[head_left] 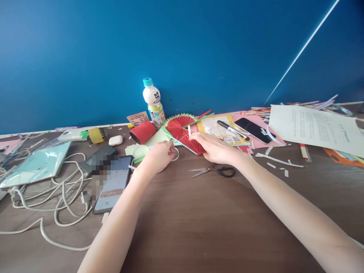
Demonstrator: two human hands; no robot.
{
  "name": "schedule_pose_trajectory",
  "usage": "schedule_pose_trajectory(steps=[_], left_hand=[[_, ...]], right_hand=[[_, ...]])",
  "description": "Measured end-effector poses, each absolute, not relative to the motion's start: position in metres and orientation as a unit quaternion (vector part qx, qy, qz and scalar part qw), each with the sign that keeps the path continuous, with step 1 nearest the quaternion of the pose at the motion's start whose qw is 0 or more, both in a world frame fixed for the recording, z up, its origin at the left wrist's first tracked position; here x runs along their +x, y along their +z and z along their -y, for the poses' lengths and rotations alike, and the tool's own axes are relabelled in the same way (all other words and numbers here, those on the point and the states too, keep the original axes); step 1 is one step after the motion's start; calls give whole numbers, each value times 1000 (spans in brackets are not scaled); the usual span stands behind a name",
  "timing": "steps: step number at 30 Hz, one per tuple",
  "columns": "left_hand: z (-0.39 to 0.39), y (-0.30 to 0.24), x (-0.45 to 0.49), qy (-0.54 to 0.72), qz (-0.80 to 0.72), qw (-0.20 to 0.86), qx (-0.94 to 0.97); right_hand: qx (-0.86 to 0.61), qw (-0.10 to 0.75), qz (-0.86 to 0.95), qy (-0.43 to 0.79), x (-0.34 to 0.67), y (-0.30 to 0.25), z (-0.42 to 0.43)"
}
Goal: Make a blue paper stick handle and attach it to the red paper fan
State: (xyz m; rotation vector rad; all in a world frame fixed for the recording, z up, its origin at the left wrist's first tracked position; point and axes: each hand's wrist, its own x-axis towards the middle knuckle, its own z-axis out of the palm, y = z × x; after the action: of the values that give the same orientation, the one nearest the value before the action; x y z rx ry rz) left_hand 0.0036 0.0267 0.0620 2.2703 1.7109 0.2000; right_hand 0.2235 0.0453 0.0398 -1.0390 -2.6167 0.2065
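My left hand (pixel 161 156) is closed, its curled fingertips at a thin white ring (pixel 176 154) that looks like a roll of tape; the hand hides most of it. My right hand (pixel 214 147) lies over the near part of a red pleated paper fan (pixel 178 128), fingers and thumb bent around its folds. The fan has a green pleated edge at the back, and a short white strip (pixel 189 131) stands by my right fingertips. Just in front of the hands, scissors (pixel 212 170) lie with their blades slightly apart. Pale green paper pieces (pixel 140 152) are left of my left hand.
A drink bottle (pixel 153 102) stands against the blue wall beside a red cylinder (pixel 142 132). Left lie a phone (pixel 115 185), a white earbud case (pixel 115 140) and tangled cables (pixel 61 189). Right are a marker (pixel 233 130), another phone (pixel 254 130), a printed sheet (pixel 315 129) and paper scraps.
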Motion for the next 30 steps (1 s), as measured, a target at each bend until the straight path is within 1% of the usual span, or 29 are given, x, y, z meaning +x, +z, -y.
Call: schedule_pose_trajectory(steps=[3,7,10,13,15,17,23,27,30], left_hand=[[-26,51,14,101,-533,114,832],[-28,41,21,147,-485,81,858],[-29,39,21,211,-459,63,860],[-27,42,22,260,-430,76,861],[-25,47,24,286,-422,86,856],[-22,52,25,318,-419,89,846],[-12,68,30,423,-417,104,798],[-7,73,32,456,-459,123,753],[-6,73,33,468,-479,131,732]], right_hand=[[-347,172,920,62,222,33,-47],[-338,219,910,97,219,29,-51],[-348,264,884,169,217,35,-49],[-345,320,842,264,214,47,-43],[-337,348,821,301,212,54,-38],[-328,372,815,301,211,60,-35],[-314,460,791,251,208,76,-23],[-337,574,719,197,207,91,-10],[-331,647,649,224,209,102,-2]])
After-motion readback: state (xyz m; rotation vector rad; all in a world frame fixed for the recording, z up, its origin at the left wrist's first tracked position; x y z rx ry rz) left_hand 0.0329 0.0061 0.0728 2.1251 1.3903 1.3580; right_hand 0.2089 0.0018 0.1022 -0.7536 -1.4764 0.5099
